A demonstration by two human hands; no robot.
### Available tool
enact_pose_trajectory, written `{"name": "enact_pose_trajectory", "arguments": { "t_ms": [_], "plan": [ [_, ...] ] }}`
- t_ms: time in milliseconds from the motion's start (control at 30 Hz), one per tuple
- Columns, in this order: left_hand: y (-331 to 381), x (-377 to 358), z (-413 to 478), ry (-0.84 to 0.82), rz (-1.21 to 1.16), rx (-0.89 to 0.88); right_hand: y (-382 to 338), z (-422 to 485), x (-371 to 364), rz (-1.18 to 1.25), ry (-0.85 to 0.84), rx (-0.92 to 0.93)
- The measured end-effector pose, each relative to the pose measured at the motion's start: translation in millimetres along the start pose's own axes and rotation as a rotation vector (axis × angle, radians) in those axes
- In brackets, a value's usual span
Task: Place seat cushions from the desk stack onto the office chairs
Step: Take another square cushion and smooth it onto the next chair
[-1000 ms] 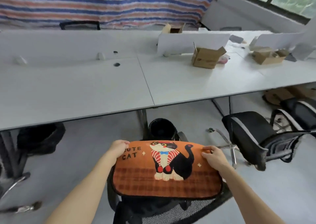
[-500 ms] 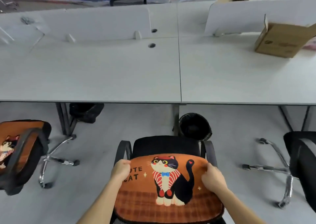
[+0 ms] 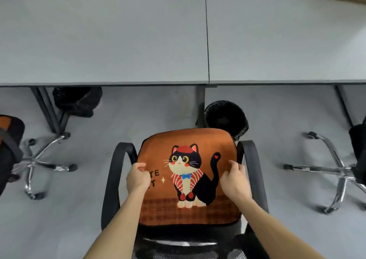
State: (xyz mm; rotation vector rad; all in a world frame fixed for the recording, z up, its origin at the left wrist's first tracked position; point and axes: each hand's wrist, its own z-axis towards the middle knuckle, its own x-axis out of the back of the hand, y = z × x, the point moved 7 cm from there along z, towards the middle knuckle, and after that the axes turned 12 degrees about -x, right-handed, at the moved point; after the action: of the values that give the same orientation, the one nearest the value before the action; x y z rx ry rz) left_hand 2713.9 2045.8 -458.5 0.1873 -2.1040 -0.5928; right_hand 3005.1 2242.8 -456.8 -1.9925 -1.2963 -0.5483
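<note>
Grey desk (image 3: 99,41) behind; a cushion (image 3: 190,140) is held between the chair (image 3: 112,179) arms.
Its side edges are pinched by the left hand (image 3: 137,179) and right hand (image 3: 234,181); it is judged soft, light and floppy.

Two bare forearms in the lower half of the frame, left forearm (image 3: 118,223) lower left of centre, right forearm (image 3: 277,229) lower right, both uncovered down to the bottom edge, bare left hand (image 3: 137,177) and bare right hand (image 3: 234,179) mid-frame, slim wrists, knuckles showing
</note>
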Motion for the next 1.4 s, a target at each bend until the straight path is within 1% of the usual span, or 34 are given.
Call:
{"name": "enact_pose_trajectory", "arguments": {
  "t_ms": [67, 133, 233, 367, 500, 633, 900, 1033, 1133, 1233, 1333, 1400],
  "plan": [
    [-14, -22, 15, 0.008, 0.017, 0.024, 9, 12, -31, -0.005, -0.032, -0.041],
    [-36, -43, 22, -0.022, 0.036, 0.041, 22, 21, -56, -0.003, -0.062, -0.095],
    [-72, -69, 28, -0.100, 0.174, 0.058, 37, 33, -83, -0.027, -0.072, -0.211],
    [-87, -74, 32, -0.120, 0.256, 0.050, 46, 40, -84, 0.017, -0.026, -0.225],
    [-95, -79, 29, -0.209, 0.337, 0.040, 53, 45, -82, 0.068, 0.009, -0.212],
    [-101, -80, 25, -0.258, 0.352, 0.022, 54, 39, -83, 0.063, 0.024, -0.234],
    [-97, -77, 26, -0.286, 0.442, -0.048, 60, 32, -91, 0.012, 0.006, -0.249],
    [-87, -77, 22, -0.270, 0.491, -0.083, 60, 25, -96, -0.113, 0.044, -0.281],
    [-70, -74, 19, -0.226, 0.603, -0.185, 52, 23, -98, -0.273, 0.092, -0.217],
    [-44, -84, 21, -0.259, 0.708, -0.390, 27, 28, -94, -0.366, 0.118, -0.132],
    [-9, -101, 29, -0.342, 0.692, -0.521, -20, 39, -93, -0.405, 0.117, 0.009],
    [16, -116, 38, -0.361, 0.658, -0.620, -57, 49, -97, -0.381, 0.088, 0.122]
  ]
}}
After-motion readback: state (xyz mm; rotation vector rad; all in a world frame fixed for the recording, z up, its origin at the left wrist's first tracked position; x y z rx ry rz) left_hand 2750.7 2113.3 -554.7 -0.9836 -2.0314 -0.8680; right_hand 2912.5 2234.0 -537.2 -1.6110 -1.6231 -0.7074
